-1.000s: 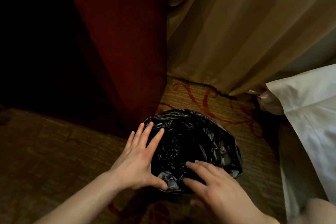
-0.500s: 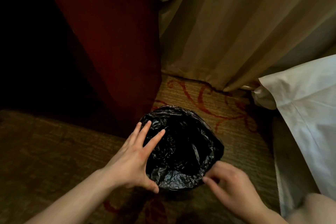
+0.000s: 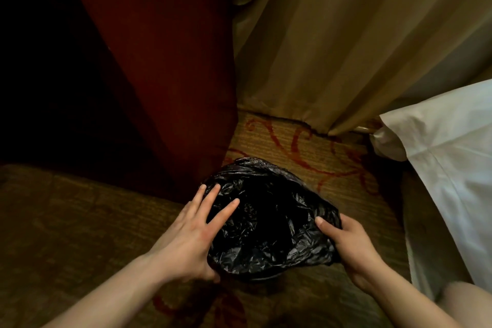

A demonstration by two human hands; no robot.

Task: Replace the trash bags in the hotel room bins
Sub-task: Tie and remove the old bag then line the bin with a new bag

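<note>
Left grip (image 3: pixel 186 237) lay flat, fingers apart, on the black bag (image 3: pixel 266 224); right grip (image 3: pixel 351 247) clamped its edge. Between them the bag looked fitted, only smoothing its rim seemingly left

bin unseen beneath the black bag (image 3: pixel 279 242)

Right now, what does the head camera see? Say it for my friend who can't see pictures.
Two bare hands work on an open black trash bag on patterned carpet: the left hand lies flat on its left edge, the right hand grips its right edge. Behind are a dark red wooden panel, a beige curtain and white bedding.
</note>
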